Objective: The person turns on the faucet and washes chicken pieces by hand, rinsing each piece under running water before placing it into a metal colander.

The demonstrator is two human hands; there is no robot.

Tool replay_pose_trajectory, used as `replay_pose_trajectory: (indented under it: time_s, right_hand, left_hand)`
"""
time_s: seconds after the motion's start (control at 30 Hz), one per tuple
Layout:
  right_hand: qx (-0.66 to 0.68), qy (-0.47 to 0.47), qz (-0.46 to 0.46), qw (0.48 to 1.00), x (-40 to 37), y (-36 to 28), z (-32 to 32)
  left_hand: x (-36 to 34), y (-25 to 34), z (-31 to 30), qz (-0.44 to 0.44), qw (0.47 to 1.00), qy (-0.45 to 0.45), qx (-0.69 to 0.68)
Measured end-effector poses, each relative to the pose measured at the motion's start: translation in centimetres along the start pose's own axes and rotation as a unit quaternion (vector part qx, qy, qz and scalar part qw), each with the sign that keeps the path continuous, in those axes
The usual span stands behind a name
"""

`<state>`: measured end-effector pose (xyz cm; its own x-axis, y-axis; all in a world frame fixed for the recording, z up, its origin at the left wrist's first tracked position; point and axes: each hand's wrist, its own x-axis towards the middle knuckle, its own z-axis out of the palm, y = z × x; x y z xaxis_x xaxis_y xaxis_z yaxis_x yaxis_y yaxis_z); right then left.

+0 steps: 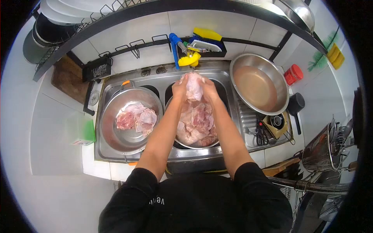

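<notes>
Between my two hands is a piece of raw chicken (194, 88), held up under the yellow-tipped faucet (189, 59). My left hand (180, 88) grips its left side, and my right hand (208, 88) grips its right side. Below them, a metal bowl heaped with raw chicken pieces (196, 122) sits in the sink basin. To the left, a large steel pot (110, 132) with orange-covered handles contains several chicken pieces (136, 117). My fingertips are partly hidden behind the piece.
At the right stands a steel basin (280, 87) of cloudy water. Scissors (262, 134) lie on the ribbed drainboard (246, 120). A dish rack (155, 15) spans overhead, and a caddy with a yellow sponge (207, 33) hangs behind the faucet. A utensil basket (318, 153) is at the far right.
</notes>
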<state>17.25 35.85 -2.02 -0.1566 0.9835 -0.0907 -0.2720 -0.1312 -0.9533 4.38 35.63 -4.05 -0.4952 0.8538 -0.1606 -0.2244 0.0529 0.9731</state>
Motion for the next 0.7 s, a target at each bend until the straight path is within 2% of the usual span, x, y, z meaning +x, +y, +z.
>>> replay_pose_trajectory:
  time_s: [0.03, 0.07, 0.1, 0.17, 0.2, 0.23, 0.3, 0.37, 0.4, 0.43, 0.47, 0.5, 0.57, 0.63, 0.67, 0.7]
  right_hand:
    - [0.060, 0.023, -0.001, 0.998, 1.2, 0.6, -1.1]
    - [0.060, 0.052, 0.052, 0.996, 1.7, 0.5, -1.6]
    - [0.059, 0.052, 0.052, 0.996, 1.7, 0.5, -1.5]
    - [-0.056, 0.071, -0.031, 0.995, 1.6, 0.9, -0.6]
    - [-0.207, 0.101, -0.109, 0.967, 1.8, 2.1, 0.6]
    - [-0.350, 0.128, -0.183, 0.910, 1.7, 3.7, 2.2]
    - [-0.330, 0.122, -0.157, 0.923, -0.4, 0.9, 4.2]
    - [-0.185, 0.066, -0.137, 0.971, 0.2, -0.2, 4.2]
    - [-0.147, 0.031, -0.077, 0.986, 0.5, -1.0, 4.1]
    - [-0.145, 0.029, -0.074, 0.986, 1.2, -1.2, 3.8]
    - [-0.113, 0.001, 0.006, 0.994, 2.2, -1.6, 3.5]
    - [-0.081, -0.027, 0.087, 0.993, 2.9, -2.0, 3.1]
    - [0.034, 0.064, 0.167, 0.983, 3.7, -3.0, 2.7]
    - [0.032, 0.043, 0.164, 0.985, 4.5, -2.4, 2.4]
    - [0.032, 0.043, 0.165, 0.985, 4.7, -1.7, 2.6]
    - [0.036, -0.007, 0.122, 0.992, 4.4, -1.4, 3.1]
  left_hand:
    - [-2.3, 2.0, 0.2, -0.039, 0.992, -0.052, -0.107]
    - [-3.5, 3.3, 0.5, -0.077, 0.969, -0.102, -0.214]
    - [-3.3, 3.1, 0.6, -0.077, 0.968, -0.102, -0.214]
    - [-2.6, 2.9, 0.7, -0.089, 0.991, -0.019, -0.101]
    - [-2.1, 2.7, 0.8, -0.090, 0.991, -0.015, -0.103]
    - [-1.6, 2.2, 1.0, -0.096, 0.989, -0.015, -0.109]
    - [-2.2, 2.1, 1.3, -0.103, 0.988, -0.019, -0.112]
    - [-3.5, 3.5, 1.4, -0.147, 0.954, -0.078, -0.248]
    - [-3.2, 3.0, 1.1, -0.148, 0.955, -0.075, -0.246]
    - [-2.8, 2.3, 0.8, -0.164, 0.944, -0.123, -0.260]
    - [-2.2, 1.7, 0.4, -0.178, 0.929, -0.172, -0.273]
    - [-2.5, 2.0, 0.1, -0.178, 0.930, -0.170, -0.273]
    - [-3.4, 3.1, -0.5, -0.144, 0.961, -0.219, -0.086]
    - [-3.3, 2.5, -0.4, -0.118, 0.962, -0.213, -0.124]
    - [-2.9, 2.5, -0.6, -0.137, 0.951, -0.213, -0.177]
    - [-2.8, 2.8, -0.7, -0.157, 0.937, -0.215, -0.229]
